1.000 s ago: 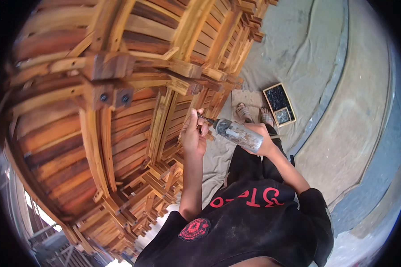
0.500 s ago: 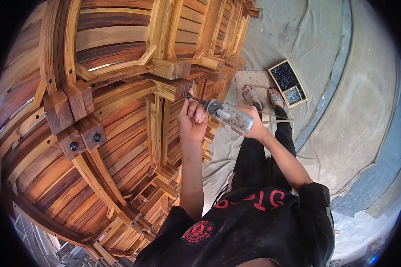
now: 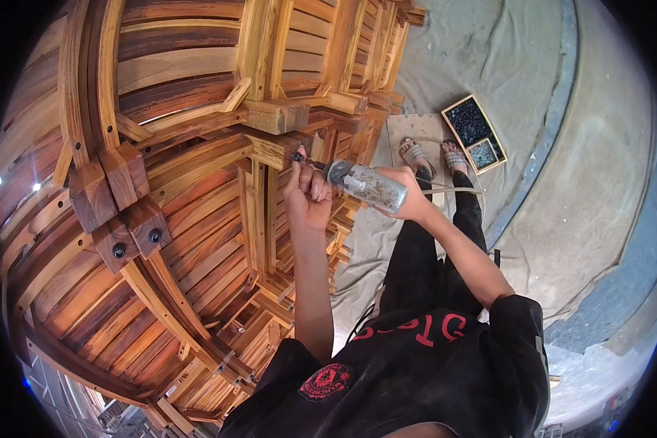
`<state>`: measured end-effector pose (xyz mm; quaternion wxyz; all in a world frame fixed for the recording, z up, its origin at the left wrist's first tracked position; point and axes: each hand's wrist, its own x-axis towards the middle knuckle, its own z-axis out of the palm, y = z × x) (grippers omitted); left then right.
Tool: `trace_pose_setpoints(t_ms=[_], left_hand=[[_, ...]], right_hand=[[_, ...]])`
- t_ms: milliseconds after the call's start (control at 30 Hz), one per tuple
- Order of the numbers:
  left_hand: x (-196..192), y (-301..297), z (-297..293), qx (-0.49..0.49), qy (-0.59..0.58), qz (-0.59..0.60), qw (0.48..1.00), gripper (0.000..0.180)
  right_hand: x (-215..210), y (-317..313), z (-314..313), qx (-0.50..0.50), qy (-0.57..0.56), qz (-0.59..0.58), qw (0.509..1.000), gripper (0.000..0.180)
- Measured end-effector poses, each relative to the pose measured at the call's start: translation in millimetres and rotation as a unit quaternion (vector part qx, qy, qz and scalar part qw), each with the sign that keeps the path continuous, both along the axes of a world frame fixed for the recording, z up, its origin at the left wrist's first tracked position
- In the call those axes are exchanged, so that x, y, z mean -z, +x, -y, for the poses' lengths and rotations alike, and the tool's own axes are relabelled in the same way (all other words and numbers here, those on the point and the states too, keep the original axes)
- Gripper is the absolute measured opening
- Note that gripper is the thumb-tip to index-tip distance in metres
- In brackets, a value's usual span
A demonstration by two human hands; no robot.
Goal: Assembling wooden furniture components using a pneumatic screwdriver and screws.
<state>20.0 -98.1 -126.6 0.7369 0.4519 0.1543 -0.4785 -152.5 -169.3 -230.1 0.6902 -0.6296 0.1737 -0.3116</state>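
Note:
My right hand (image 3: 409,191) is closed around the handle of a grey, scuffed power screwdriver (image 3: 369,187), its long bit pointing left at the wooden frame. Up by the tip of that bit, my left hand (image 3: 310,191) pinches a small dark bolt (image 3: 298,156) against the end of a wooden beam (image 3: 276,151). How deep the bolt sits in the wood cannot be made out. To the left, two dark bolts (image 3: 119,250) sit in the end blocks of another pair of beams.
Slatted wooden chairs or benches (image 3: 190,58) stand stacked along the left. On the cloth-covered floor (image 3: 445,44), near my feet, lies a wooden box (image 3: 499,146) of small dark hardware with a smaller compartment. A thin hose (image 3: 460,190) runs past my legs.
Both hands and the screwdriver have shifted slightly left, toward the beam end. The bit still points at the bolt, and both grips look the same.

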Motion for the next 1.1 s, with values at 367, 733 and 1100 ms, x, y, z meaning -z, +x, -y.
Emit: trace_pose_setpoints(t_ms=[367, 733, 1100], left_hand=[[2, 2, -3, 0.000, -0.012, -0.017, 1.000, 0.027], [-1, 3, -9, 0.006, 0.014, -0.027, 1.000, 0.027], [-45, 48, -31, -0.024, 0.340, 0.454, 0.824, 0.049]], right_hand=[[1, -1, 2, -0.026, 0.003, -0.020, 0.999, 0.034], [-5, 1, 4, -0.025, -0.001, -0.008, 1.000, 0.029], [-9, 3, -4, 0.008, 0.041, 0.006, 0.999, 0.034]])
